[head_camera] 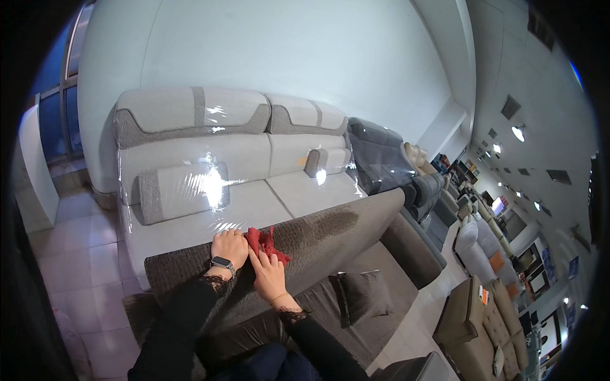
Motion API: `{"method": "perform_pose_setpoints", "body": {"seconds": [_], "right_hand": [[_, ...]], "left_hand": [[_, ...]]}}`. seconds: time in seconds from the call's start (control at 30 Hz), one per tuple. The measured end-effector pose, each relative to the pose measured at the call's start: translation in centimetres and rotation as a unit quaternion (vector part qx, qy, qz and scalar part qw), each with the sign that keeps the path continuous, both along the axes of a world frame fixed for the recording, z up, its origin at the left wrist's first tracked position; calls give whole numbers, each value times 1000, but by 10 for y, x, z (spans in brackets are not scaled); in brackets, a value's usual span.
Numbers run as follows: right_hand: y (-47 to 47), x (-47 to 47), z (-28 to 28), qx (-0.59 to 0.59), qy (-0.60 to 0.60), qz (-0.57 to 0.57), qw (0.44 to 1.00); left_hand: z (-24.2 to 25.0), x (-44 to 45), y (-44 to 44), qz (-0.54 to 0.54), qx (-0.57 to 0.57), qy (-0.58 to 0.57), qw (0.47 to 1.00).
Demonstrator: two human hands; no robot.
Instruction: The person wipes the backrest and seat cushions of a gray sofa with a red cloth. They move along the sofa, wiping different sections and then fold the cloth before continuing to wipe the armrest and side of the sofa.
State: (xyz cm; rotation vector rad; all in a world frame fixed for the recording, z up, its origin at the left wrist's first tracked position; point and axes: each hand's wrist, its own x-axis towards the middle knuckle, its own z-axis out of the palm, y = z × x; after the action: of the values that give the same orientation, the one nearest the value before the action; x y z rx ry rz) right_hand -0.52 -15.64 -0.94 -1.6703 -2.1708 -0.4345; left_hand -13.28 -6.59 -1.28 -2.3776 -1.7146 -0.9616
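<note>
A brown-grey fabric sofa (376,276) stands before me, and both my hands are at the top of its backrest (314,247). My right hand (269,278) presses a crumpled red cloth (268,245) against the fabric with its fingers. Just left of the cloth, my left hand (229,248), with a watch on the wrist, rests on the backrest's upper edge. Its fingertips bend over the far side and are partly hidden. A darker patch (340,224) shows on the fabric to the right of the cloth.
Behind the backrest is a cream and grey sofa (248,200) in clear plastic wrap, against a white wall (305,52). A dark cushion (364,297) lies on the brown-grey seat. Tan sofas (481,328) and several others line the right side. Tiled floor (90,281) runs along the left.
</note>
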Motion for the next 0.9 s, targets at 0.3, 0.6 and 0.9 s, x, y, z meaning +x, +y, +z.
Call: {"method": "perform_pose_setpoints", "body": {"seconds": [0.3, 0.6, 0.9], "right_hand": [[36, 75, -6, 26, 3, -100, 995], [66, 132, -15, 21, 71, -195, 978], [83, 204, -34, 49, 154, -218, 962]], "left_hand": [[6, 12, -3, -97, 49, 40, 993], [6, 104, 10, -66, 52, 96, 992], [3, 215, 45, -69, 34, 104, 992]]}}
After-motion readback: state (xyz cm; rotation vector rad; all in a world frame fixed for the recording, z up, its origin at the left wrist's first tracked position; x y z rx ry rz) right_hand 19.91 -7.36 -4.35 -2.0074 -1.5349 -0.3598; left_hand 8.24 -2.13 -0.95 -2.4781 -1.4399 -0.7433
